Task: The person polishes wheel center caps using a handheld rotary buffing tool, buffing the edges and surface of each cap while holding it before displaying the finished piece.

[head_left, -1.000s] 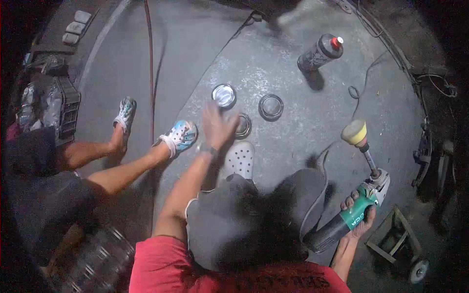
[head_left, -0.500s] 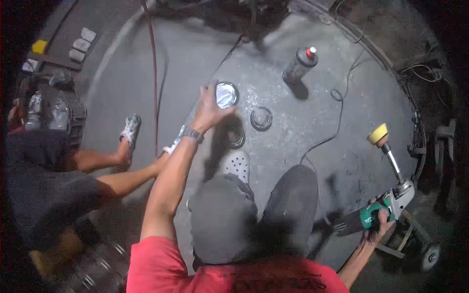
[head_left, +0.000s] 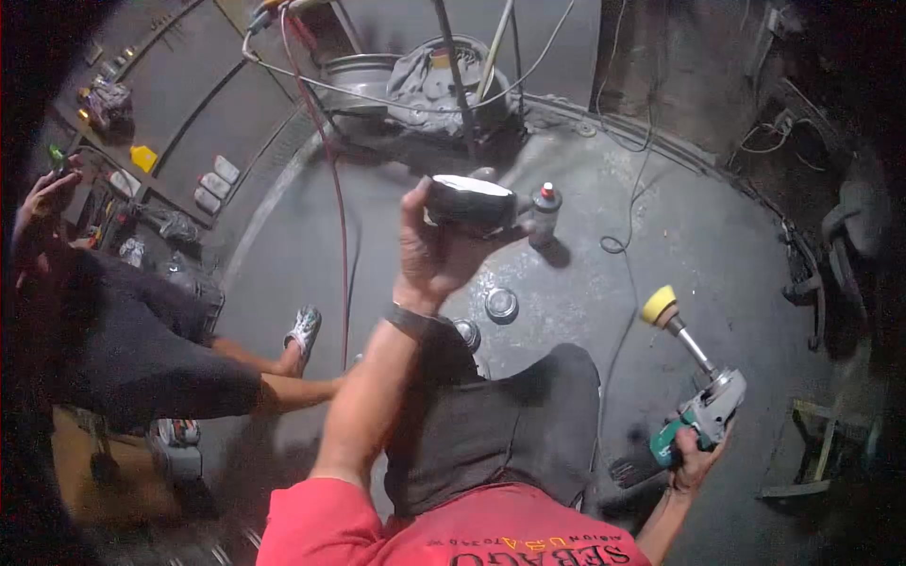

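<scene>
My left hand (head_left: 436, 264) is closed around a thick black round cap (head_left: 470, 209) with a bright silvery face, held up in front of me and tilted so its dark side wall shows. Below it on the floor lies a similar round cap (head_left: 501, 305); another round cap (head_left: 467, 332) is partly hidden by my left wrist and knee. At the right, my right hand (head_left: 696, 460) grips the green body of a power polisher (head_left: 714, 407). From its head a metal shaft reaches up to a yellow foam pad (head_left: 662, 306), which is touching nothing.
A bottle with a red-and-white top (head_left: 545, 222) stands on the floor ahead. A dark cord (head_left: 615, 349) runs along the right; a red hose (head_left: 340, 217) hangs at the left. Another person (head_left: 160, 330) sits at the left. A wheel rim (head_left: 359, 80) and cloth-filled container (head_left: 425, 90) stand behind.
My left hand has lifted the cap and tipped its silvery face away from me. My right hand still holds the polisher, now more upright in view. The view has tilted up.
</scene>
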Available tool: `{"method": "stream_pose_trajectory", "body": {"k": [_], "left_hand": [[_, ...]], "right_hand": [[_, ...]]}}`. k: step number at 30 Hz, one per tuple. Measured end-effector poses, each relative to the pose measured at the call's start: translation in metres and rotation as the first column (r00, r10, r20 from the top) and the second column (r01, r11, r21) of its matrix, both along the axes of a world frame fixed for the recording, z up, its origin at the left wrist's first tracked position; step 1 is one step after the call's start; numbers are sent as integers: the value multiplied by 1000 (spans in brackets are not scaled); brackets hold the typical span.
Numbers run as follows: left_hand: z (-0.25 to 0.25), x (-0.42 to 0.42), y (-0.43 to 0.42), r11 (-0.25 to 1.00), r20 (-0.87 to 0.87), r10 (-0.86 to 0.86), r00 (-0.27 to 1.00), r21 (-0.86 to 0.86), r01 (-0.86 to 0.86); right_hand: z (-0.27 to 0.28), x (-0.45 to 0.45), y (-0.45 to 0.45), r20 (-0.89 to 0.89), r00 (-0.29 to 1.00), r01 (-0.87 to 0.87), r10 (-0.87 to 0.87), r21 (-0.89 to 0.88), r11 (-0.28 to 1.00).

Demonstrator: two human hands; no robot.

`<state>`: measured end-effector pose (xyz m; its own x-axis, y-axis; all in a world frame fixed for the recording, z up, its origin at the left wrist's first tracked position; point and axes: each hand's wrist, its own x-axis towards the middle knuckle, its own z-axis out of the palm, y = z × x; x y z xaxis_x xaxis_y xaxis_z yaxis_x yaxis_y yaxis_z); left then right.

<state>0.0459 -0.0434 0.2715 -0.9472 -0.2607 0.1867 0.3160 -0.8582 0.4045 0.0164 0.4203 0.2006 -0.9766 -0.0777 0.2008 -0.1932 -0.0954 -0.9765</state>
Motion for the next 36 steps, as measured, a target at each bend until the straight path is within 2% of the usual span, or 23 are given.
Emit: {"method": "stream_pose_trajectory", "body": {"k": [1, 3, 4, 5, 8, 13, 14, 17, 18, 21, 22, 25, 29, 30, 33, 35, 36], "left_hand": [[0, -12, 12, 990, 5, -13, 1000, 137, 12], [-6, -26, 35, 981, -20, -39, 999, 188, 42], [-17, -33, 42, 975, -27, -55, 998, 215, 59], [-28, -40, 48, 967, -31, -69, 997, 244, 74], [-41, -55, 56, 959, 74, -152, 986, 252, 129], [-58, -60, 60, 960, 301, -204, 932, 247, 130], [-70, -64, 59, 958, 298, -244, 923, 223, 181], [-70, -62, 66, 966, 370, -226, 901, 208, 156], [-70, -60, 66, 958, 347, -253, 903, 219, 184], [-68, -51, 70, 958, 415, -263, 871, 221, 183], [-71, -48, 72, 965, 409, -258, 875, 159, 210], [-90, -45, 73, 971, 410, -237, 880, 119, 206], [-110, -43, 68, 984, 467, -178, 866, 92, 153], [-114, -46, 69, 988, 486, -151, 861, 90, 122], [-126, -48, 73, 989, 499, -146, 854, 61, 133], [-133, -48, 76, 980, 474, -196, 858, 60, 190], [-131, -47, 78, 979, 515, -165, 841, -16, 202]], "right_hand": [[0, -1, -2, 27, 999, 24, -24, -7, 1000], [-1, 6, -2, 73, 994, 85, -84, -14, 996], [3, 7, 0, 83, 996, 33, -31, -22, 999], [2, 7, 6, 65, 997, 50, -50, -6, 999], [-8, 7, 15, 47, 995, 91, -92, 10, 996], [-2, 16, 12, 255, 967, 52, -19, -122, 991], [-3, 15, 12, 297, 955, 44, 2, -148, 988], [2, 19, 8, 306, 952, 62, -17, -137, 989], [7, 16, 5, 327, 944, 18, 33, -151, 988], [19, 12, -1, 284, 956, -52, 76, -89, 995], [22, 8, -3, 276, 956, -91, 101, -50, 995], [28, -4, -5, 167, 965, -220, 201, 105, 970], [48, -1, -34, 342, 893, -300, 294, -37, 953], [55, -3, -37, 391, 860, -369, 327, 35, 929], [47, -5, -43, 252, 891, -436, 377, 252, 864], [54, 2, -48, 269, 884, -453, 381, 297, 841], [53, 2, -49, 247, 885, -459, 394, 335, 822]]}}
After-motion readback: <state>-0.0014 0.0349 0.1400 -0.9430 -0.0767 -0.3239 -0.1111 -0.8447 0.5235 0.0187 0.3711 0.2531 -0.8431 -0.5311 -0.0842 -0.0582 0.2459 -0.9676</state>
